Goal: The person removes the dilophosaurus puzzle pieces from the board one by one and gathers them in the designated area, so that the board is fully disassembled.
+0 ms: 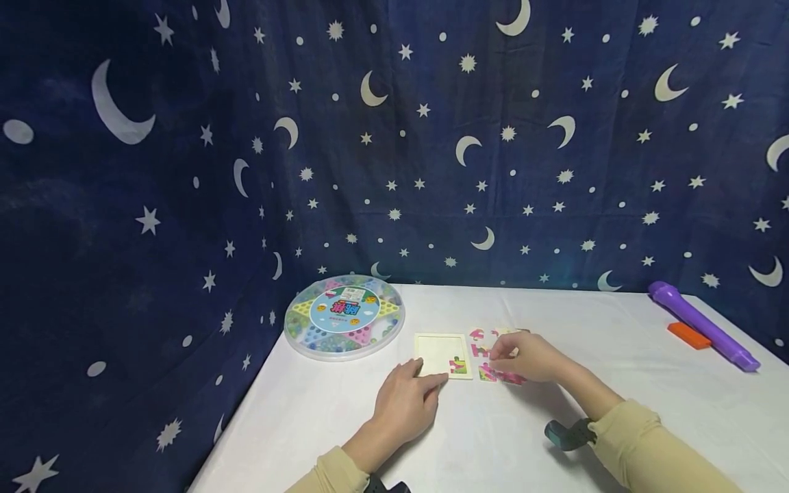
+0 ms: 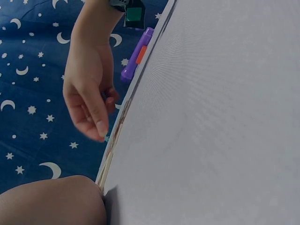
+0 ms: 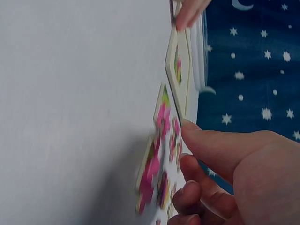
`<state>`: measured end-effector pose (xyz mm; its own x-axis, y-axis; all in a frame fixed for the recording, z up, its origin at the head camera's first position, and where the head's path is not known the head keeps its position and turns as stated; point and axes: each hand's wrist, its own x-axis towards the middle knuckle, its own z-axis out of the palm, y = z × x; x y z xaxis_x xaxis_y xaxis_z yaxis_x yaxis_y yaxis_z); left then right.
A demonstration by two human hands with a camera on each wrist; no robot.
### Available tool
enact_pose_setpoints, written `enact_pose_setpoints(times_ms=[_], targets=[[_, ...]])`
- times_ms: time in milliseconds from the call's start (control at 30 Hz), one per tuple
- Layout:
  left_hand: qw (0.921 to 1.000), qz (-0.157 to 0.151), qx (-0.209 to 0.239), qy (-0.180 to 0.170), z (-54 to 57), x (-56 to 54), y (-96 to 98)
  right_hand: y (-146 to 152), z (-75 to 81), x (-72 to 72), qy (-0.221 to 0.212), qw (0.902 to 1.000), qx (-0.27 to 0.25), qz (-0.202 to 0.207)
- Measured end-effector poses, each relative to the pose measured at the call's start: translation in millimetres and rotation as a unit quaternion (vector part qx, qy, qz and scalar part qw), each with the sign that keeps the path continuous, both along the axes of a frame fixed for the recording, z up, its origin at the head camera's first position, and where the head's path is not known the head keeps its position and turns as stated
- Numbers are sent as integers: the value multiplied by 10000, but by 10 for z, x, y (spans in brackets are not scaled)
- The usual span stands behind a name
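Note:
A square cream puzzle tray (image 1: 433,352) lies on the table, with one pink, yellow and green jigsaw piece (image 1: 458,366) in its near right corner. My left hand (image 1: 403,404) rests at the tray's near left corner, a finger on the left edge and the thumb on the near edge. Beside the tray, to the right, lie several loose jigsaw pieces (image 1: 487,374). Over these hovers my right hand (image 1: 533,357), its fingers loosely bent. In the right wrist view the thumb (image 3: 211,143) stands apart from the fingers, and nothing shows between them. The hand hides some pieces in the head view.
A round, clear-lidded Chinese checkers box (image 1: 345,318) stands behind and left of the tray. On the far right lie a purple toy microphone (image 1: 705,325) and an orange block (image 1: 688,335). A dark blue curtain (image 1: 431,137) with moons and stars hangs behind the white table (image 1: 277,438).

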<state>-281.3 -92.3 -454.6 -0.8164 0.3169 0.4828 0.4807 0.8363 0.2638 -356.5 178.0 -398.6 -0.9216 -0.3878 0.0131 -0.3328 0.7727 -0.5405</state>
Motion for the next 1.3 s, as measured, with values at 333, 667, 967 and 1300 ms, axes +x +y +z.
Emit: enact_pose_setpoints(times_ms=[333,667,967,1300], targets=[[9999,74,-2,-140,-3,5,-2,-362,-6,21,97,9996,15,277],[9999,36,-136,26,10,13,37,-522,-32,16,326,9976,98,602],[9999,28,-93,31,-1,10,44,-596,-57,-9,227,9992,147,306],[9999,-117,-76,37,-11,-4,121,-492,-118,31,-30,9983,-563,-122]])
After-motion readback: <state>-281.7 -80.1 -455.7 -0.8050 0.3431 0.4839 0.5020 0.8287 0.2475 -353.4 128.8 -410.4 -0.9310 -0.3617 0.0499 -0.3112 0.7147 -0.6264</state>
